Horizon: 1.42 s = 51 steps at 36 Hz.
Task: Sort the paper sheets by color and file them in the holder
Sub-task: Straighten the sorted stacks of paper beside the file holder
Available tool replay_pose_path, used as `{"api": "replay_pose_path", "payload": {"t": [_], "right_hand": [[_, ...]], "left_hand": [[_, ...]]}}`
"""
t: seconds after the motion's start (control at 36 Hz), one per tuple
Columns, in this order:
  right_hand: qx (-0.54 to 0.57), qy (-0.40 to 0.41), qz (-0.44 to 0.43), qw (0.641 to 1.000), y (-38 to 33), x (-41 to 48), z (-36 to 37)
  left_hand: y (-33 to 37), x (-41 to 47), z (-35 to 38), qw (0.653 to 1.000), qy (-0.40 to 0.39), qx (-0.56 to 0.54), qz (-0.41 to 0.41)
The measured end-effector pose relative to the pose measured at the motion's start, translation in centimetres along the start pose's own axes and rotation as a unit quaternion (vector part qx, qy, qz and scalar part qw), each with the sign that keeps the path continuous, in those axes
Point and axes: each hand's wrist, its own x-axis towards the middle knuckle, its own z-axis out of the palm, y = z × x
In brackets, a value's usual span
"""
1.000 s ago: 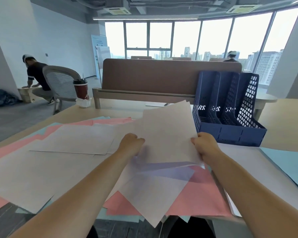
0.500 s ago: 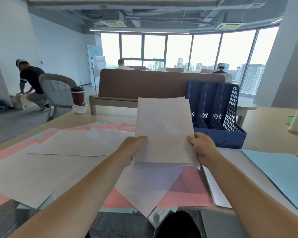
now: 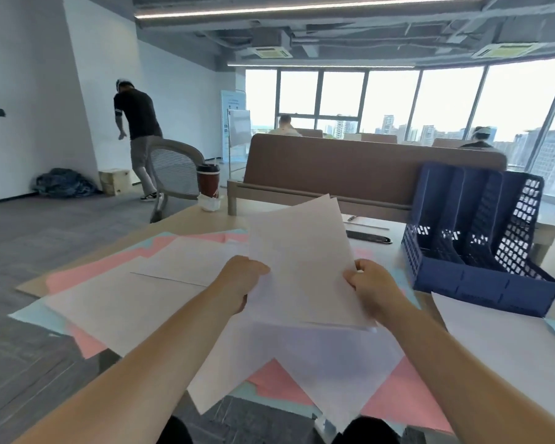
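I hold a thin stack of white sheets (image 3: 302, 251) above the desk, tilted to the left. My left hand (image 3: 241, 280) grips its lower left edge and my right hand (image 3: 370, 283) grips its lower right edge. Under them lie more white sheets (image 3: 135, 302), pink sheets (image 3: 404, 395) and light blue sheets (image 3: 36, 315), spread loosely and overlapping. The dark blue holder (image 3: 481, 280), with three upright slots, stands on the desk to the right of the held stack; its slots look empty.
A lidded coffee cup (image 3: 208, 184) on a crumpled napkin stands at the desk's far left. A dark flat object (image 3: 369, 236) lies by the brown divider (image 3: 366, 168). A mesh chair (image 3: 173, 171) and a walking person (image 3: 138, 136) are on the left.
The held white stack has swung from upright to a leftward tilt and sits a little higher. The view has turned left, so the holder now lies further right. The person in the background has stood up.
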Motion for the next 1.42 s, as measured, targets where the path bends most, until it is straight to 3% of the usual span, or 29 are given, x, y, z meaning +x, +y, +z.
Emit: {"api": "replay_pose_path", "payload": {"t": [0.25,0.42,0.61,0.89,1.22,1.42], "right_hand": [[-0.063,-0.092,-0.063,0.992,-5.2,4.9,11.8],[-0.115,-0.135,-0.103,0.979,-7.1,8.0,18.4],[-0.252,-0.15,-0.148,0.945,-8.1,11.7,23.1],[-0.41,-0.094,-0.148,0.895,-7.9,15.2,25.8],[-0.47,-0.083,-0.132,0.869,-8.2,17.5,26.3],[-0.419,-0.076,-0.103,0.899,-8.1,17.7,26.1]], "left_hand": [[-1.9,3.4,-9.5,0.989,0.138,0.056,-0.001],[-2.6,5.2,-13.5,0.985,0.164,0.045,-0.014],[-3.8,8.5,-16.4,0.974,0.203,0.097,-0.038],[-4.4,11.1,-17.4,0.97,0.195,0.139,-0.041],[-5.0,12.8,-16.6,0.97,0.173,0.158,-0.056],[-4.9,12.4,-16.1,0.971,0.171,0.152,-0.067]]}}
